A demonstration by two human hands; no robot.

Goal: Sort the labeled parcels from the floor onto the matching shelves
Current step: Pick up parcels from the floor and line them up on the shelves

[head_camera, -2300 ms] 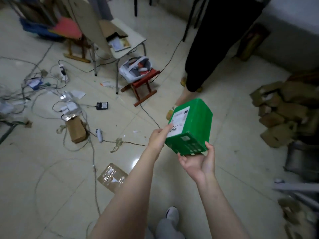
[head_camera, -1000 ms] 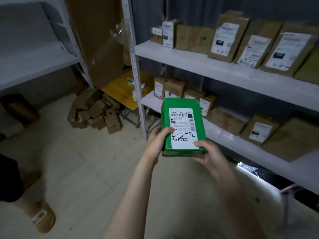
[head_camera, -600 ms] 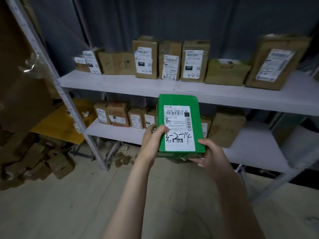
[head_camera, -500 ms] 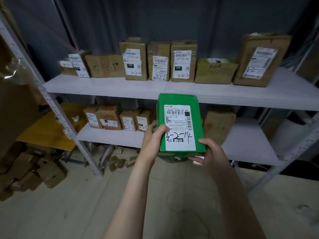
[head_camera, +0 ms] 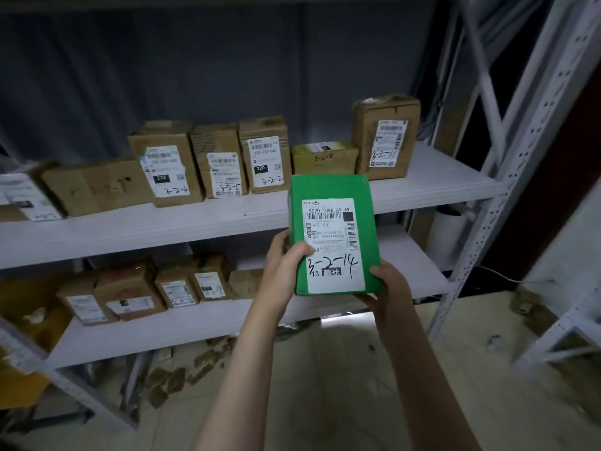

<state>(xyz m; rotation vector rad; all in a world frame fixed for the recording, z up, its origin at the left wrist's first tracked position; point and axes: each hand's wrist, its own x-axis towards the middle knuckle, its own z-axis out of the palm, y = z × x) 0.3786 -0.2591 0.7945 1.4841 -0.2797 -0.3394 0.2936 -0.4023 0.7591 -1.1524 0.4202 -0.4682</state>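
Head view: a person holds a green parcel (head_camera: 335, 236), handwritten 3-2-14, upright before the white upper shelf (head_camera: 162, 222). The left hand (head_camera: 286, 268) curls round its left edge, thumb on the label. The right hand (head_camera: 388, 288) cups its lower right corner. Boxes there read 3-2-something, so the bare stretch right of the 3-2-11 box (head_camera: 385, 138) looks the best spot, label outward. Compared with half a second ago, the shelf is nearer and the grip is unchanged.
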